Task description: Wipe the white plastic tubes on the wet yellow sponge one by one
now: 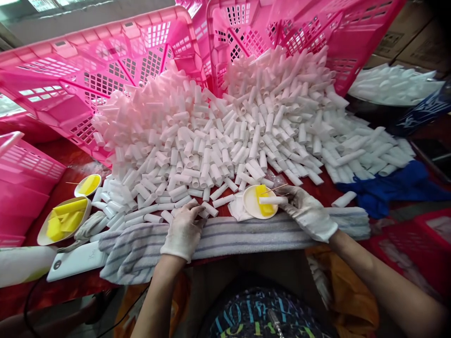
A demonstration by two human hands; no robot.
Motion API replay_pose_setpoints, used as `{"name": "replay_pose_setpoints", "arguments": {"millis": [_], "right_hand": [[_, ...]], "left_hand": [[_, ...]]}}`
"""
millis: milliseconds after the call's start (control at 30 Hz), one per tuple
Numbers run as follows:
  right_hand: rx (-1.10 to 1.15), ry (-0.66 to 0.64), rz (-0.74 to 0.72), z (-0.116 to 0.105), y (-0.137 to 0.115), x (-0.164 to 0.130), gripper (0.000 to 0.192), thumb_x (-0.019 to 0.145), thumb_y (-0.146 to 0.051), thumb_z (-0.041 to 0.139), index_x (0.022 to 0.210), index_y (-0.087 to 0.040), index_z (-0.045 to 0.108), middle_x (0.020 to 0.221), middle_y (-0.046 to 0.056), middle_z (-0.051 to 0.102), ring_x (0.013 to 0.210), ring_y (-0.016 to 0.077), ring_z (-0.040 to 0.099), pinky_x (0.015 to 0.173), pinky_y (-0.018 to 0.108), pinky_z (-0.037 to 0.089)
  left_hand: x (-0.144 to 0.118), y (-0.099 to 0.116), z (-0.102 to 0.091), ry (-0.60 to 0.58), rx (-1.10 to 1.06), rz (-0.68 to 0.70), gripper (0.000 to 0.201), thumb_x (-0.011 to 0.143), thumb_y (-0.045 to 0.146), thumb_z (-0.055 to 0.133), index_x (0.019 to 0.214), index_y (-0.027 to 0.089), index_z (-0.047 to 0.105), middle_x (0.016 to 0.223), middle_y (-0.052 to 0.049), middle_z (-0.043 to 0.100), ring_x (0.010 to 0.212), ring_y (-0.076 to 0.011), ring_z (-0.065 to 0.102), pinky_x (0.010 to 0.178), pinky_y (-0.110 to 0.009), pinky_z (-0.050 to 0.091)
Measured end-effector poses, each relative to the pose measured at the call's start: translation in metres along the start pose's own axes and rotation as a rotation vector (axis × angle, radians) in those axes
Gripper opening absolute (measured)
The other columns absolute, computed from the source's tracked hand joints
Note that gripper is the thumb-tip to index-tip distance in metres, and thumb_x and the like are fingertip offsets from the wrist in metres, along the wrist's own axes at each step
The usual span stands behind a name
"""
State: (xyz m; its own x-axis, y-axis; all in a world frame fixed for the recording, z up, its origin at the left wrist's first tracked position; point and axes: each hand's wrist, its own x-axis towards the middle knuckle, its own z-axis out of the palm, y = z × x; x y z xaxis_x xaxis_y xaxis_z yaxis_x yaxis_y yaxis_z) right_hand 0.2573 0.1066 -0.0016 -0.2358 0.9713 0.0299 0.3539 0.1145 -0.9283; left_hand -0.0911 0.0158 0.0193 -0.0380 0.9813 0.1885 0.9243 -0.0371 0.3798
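Observation:
My right hand (308,211), in a white glove, is closed on a short white plastic tube (273,200). It holds the tube level over a small oval white dish (249,203). A yellow block (262,193) lies in that dish behind the tube, and a thin stick (276,188) runs from it to my right fingers. My left hand (181,230), gloved too, rests on a striped towel (243,237) at the near edge of a big heap of white tubes (218,150). Its fingers are bent closed at a white tube (210,209); the grip is partly hidden.
Two pink crates (112,51) (355,42) lie tipped behind the heap. At left are a bowl of yellow pieces (65,220), a smaller yellow-filled dish (88,185) and a pale phone (77,261). A blue cloth (398,185) lies at right.

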Motion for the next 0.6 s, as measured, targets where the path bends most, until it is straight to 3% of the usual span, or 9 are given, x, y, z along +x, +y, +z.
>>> {"name": "replay_pose_setpoints", "arguments": {"millis": [133,267,367,500,600], "right_hand": [[-0.047,-0.067,0.095,-0.004,0.002,0.002,0.040,0.089,-0.053,0.065,0.119,-0.026,0.067,0.116,0.007,0.072,0.112,0.0300,0.068,0.106,0.049,0.053],[-0.037,-0.051,0.005,-0.007,-0.001,0.003,0.035,0.084,-0.049,0.072,0.110,-0.026,0.068,0.112,0.007,0.072,0.108,0.0304,0.069,0.101,0.050,0.056],[0.018,-0.099,-0.028,-0.010,-0.009,0.001,0.042,0.077,-0.043,0.079,0.113,-0.025,0.069,0.121,0.009,0.069,0.114,0.0319,0.067,0.104,0.050,0.055],[0.078,-0.082,0.097,-0.006,-0.012,-0.003,0.037,0.081,-0.048,0.075,0.110,-0.026,0.072,0.118,0.006,0.072,0.115,0.0294,0.068,0.110,0.048,0.051],[0.254,-0.013,0.177,0.001,-0.004,-0.005,0.039,0.073,-0.050,0.081,0.101,-0.024,0.072,0.104,0.005,0.074,0.099,0.0271,0.071,0.097,0.043,0.058]], "left_hand": [[0.011,0.006,0.001,-0.047,0.053,-0.023,0.025,0.084,0.023,0.070,0.108,0.021,0.076,0.114,-0.012,0.070,0.105,-0.0297,0.067,0.096,-0.045,0.055],[0.015,0.014,-0.003,-0.076,0.033,0.003,0.016,0.085,0.023,0.069,0.099,0.021,0.077,0.109,-0.011,0.070,0.102,-0.0288,0.066,0.094,-0.045,0.055],[0.012,0.014,-0.003,-0.044,-0.022,0.048,0.022,0.089,0.023,0.064,0.109,0.021,0.074,0.116,-0.011,0.070,0.106,-0.0284,0.065,0.094,-0.045,0.055],[0.013,0.012,0.006,-0.019,-0.003,0.040,0.031,0.089,0.021,0.062,0.118,0.022,0.070,0.123,-0.011,0.068,0.110,-0.0287,0.064,0.098,-0.045,0.054],[0.019,0.016,0.010,-0.045,0.044,-0.012,0.026,0.087,0.023,0.066,0.112,0.022,0.073,0.120,-0.011,0.069,0.107,-0.0304,0.066,0.095,-0.046,0.056]]}}
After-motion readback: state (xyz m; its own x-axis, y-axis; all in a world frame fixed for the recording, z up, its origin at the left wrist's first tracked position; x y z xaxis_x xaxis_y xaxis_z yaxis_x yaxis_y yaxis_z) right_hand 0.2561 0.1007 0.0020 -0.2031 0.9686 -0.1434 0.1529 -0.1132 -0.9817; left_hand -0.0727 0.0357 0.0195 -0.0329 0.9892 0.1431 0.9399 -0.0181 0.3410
